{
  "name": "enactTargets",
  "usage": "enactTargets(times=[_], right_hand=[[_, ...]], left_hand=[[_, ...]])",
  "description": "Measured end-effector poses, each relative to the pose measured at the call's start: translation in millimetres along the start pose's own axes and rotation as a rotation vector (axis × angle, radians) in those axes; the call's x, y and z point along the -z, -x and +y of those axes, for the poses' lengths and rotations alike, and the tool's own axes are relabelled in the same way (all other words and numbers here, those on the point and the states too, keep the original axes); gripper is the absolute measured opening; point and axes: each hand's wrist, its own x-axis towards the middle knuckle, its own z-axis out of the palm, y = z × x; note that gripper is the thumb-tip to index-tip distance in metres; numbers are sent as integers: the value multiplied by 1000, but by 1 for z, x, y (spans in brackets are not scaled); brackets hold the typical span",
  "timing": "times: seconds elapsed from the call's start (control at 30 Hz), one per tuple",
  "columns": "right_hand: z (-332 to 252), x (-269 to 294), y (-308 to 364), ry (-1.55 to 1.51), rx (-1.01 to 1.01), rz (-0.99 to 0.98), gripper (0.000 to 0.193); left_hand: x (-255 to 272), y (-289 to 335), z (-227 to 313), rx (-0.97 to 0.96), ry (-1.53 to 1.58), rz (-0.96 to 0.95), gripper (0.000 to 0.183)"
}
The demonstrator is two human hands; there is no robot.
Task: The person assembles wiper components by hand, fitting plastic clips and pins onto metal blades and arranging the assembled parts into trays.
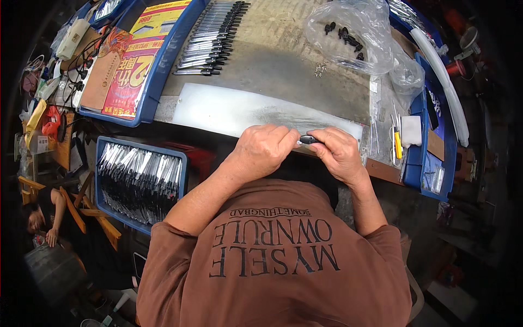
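Both hands meet over the table's near edge on a small pen [309, 139], whose glossy black part shows between them. My left hand [267, 146] is closed, thumb and forefinger pinching its pale end. My right hand [339, 153] has its thumb and fingers pressed round the black end. The rest of the pen is hidden in the fingers. Just beyond the hands lies a long white pad [234, 109] with a grey smudged patch. A row of pens [210, 41] with clear barrels and black ends lies side by side at the far left of the table.
Left of me, a blue bin [184, 180] is full of pens. A blue tray [150, 98] holds printed cardboard. A clear plastic bag [348, 27] with black parts and small metal pieces [320, 69] lie far right. Nearer are a yellow-handled tool [398, 144] and another blue tray [417, 169]. Another person [46, 212] is at far left.
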Motion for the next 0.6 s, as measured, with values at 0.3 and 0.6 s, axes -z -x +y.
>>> enactTargets(times=[0.3,0.6], right_hand=[[2,3,-5,-29,148,-56,20],[2,-1,0,-20,155,-82,20]], left_hand=[[3,4,-1,-62,-55,-48,15],[1,10,1,-58,-31,-64,15]])
